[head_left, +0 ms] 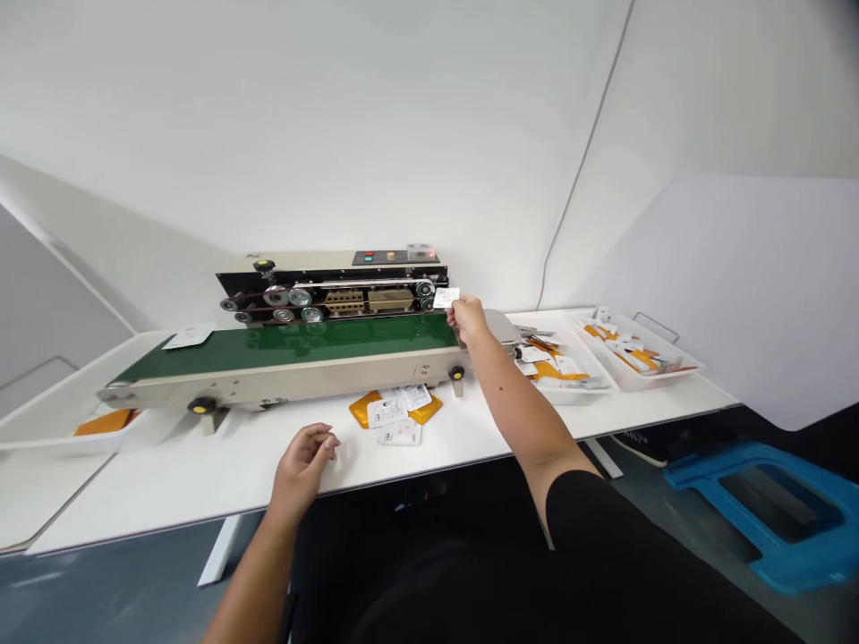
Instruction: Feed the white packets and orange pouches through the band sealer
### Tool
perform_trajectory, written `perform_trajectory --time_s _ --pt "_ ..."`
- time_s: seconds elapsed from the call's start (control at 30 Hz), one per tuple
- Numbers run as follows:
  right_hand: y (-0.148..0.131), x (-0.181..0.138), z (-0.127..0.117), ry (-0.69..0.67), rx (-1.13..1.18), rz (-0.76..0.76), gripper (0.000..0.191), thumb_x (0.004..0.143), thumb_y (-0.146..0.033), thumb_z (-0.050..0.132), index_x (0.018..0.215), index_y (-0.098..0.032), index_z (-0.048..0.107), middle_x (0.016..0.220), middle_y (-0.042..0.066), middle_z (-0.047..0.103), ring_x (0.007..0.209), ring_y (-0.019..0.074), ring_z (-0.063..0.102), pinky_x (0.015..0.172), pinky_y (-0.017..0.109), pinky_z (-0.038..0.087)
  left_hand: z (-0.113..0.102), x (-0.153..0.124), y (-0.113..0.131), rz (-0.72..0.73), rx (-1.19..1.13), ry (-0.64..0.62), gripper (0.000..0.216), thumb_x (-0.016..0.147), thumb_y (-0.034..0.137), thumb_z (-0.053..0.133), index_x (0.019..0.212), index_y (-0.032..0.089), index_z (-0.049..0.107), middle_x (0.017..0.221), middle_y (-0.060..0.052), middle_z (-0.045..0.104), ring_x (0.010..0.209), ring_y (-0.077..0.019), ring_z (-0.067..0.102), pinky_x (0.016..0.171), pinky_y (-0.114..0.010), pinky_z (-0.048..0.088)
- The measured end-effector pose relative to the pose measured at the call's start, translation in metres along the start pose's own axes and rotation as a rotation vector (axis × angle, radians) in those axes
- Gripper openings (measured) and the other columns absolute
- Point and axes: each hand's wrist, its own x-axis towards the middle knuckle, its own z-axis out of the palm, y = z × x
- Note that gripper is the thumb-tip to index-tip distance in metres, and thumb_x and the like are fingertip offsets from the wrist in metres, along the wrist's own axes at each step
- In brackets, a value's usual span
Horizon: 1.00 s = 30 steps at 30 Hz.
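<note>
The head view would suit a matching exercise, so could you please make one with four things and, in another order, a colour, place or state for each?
Things:
1. right hand
2. left hand
3. conveyor belt
4. packet pile

Descriptions:
A. lying on the table in front of the machine
B. fingers loosely curled, with no packet visible in its grasp
C. green
D. pinching a small white packet

Right pairs: 1-D, 2-B, 3-C, 4-A
</note>
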Motion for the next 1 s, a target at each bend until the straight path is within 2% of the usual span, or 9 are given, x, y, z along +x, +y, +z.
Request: perform_trajectory --time_s 0.2,0.37,0.47,0.57,0.6,0.67,0.77,0.9,1.0 --pt "-0.004 -0.006 0.002 -0.068 -0.073 0.027 0.011 0.075 -0.006 0.054 0.071 -0.017 0.055 0.048 -0.005 0.051 0.038 0.0064 0.045 0.036 0.016 0.029 -0.002 0.0 -0.003 -0.022 0.032 -0.01 0.038 0.089 0.052 0.068 0.11 0.02 0.061 0.089 -0.005 0.07 0.073 -0.019 0.066 0.072 -0.032 0.055" --pt "-0.012 -0.007 0.012 -0.173 -0.227 0.007 0.008 0.082 -0.013 0.062 0.086 -0.014 0.068 0.063 0.0 0.064 0.047 0.0092 0.053 0.046 0.019 0.04 -0.003 0.001 -0.001 -0.027 0.093 -0.039 0.035 0.09 0.052 0.066 0.107 0.021 0.063 0.09 -0.004 0.07 0.076 -0.0187 0.066 0.074 -0.031 0.056" --pt "-0.015 -0.024 0.011 -0.027 -0.584 -0.319 0.024 0.087 -0.027 0.067 0.109 -0.018 0.072 0.093 0.008 0.071 0.082 0.0193 0.067 0.072 0.029 0.054 -0.002 0.003 0.001 -0.024 0.131 -0.067 0.037 0.089 0.055 0.066 0.103 0.021 0.065 0.089 -0.004 0.071 0.078 -0.0198 0.067 0.075 -0.032 0.056" --pt "-0.002 -0.068 0.008 0.083 -0.749 -0.708 0.035 0.096 -0.033 0.056 0.126 -0.019 0.068 0.117 0.013 0.067 0.114 0.0267 0.06 0.098 0.04 0.05 -0.001 0.004 0.002 -0.017 0.165 -0.072 0.037 0.088 0.056 0.066 0.101 0.021 0.066 0.089 -0.005 0.072 0.081 -0.0213 0.069 0.074 -0.031 0.056" --pt "0.008 -0.088 0.008 -0.003 -0.759 -0.791 0.035 0.099 -0.031 0.05 0.127 -0.019 0.068 0.117 0.013 0.067 0.115 0.0261 0.059 0.101 0.04 0.048 -0.001 0.005 0.002 -0.016 0.179 -0.069 0.037 0.087 0.056 0.067 0.1 0.021 0.067 0.089 -0.005 0.072 0.082 -0.0215 0.069 0.074 -0.031 0.056" --pt "0.032 -0.127 0.008 -0.329 -0.797 -0.866 0.035 0.101 -0.03 0.046 0.127 -0.022 0.068 0.114 0.01 0.069 0.112 0.0235 0.061 0.101 0.037 0.048 0.0 0.005 0.003 -0.014 0.209 -0.067 0.036 0.087 0.055 0.067 0.099 0.022 0.068 0.089 -0.004 0.072 0.082 -0.0216 0.069 0.074 -0.031 0.056" --pt "0.071 -0.169 0.013 -0.732 -0.946 -0.787 0.044 0.097 -0.039 0.058 0.139 -0.025 0.061 0.133 0.008 0.065 0.124 0.0255 0.057 0.106 0.038 0.046 0.003 0.006 0.003 -0.007 0.24 -0.099 0.034 0.086 0.054 0.067 0.099 0.022 0.068 0.092 -0.004 0.073 0.084 -0.0216 0.069 0.074 -0.03 0.056" --pt "0.11 -0.183 0.021 -0.812 -1.151 -0.624 0.078 0.087 -0.053 0.07 0.153 -0.018 0.045 0.158 0.016 0.043 0.144 0.0369 0.038 0.116 0.052 0.035 0.007 0.005 0.006 -0.003 0.256 -0.127 0.033 0.088 0.053 0.066 0.099 0.021 0.067 0.093 -0.004 0.073 0.086 -0.0216 0.069 0.077 -0.03 0.056" --pt "0.124 -0.179 0.025 -0.767 -1.159 -0.652 0.059 0.094 -0.043 0.065 0.145 -0.016 0.053 0.145 0.017 0.057 0.136 0.0328 0.048 0.116 0.049 0.035 0.008 0.004 0.008 -0.007 0.271 -0.138 0.033 0.088 0.052 0.065 0.098 0.021 0.067 0.092 -0.005 0.073 0.085 -0.0217 0.069 0.075 -0.03 0.055"
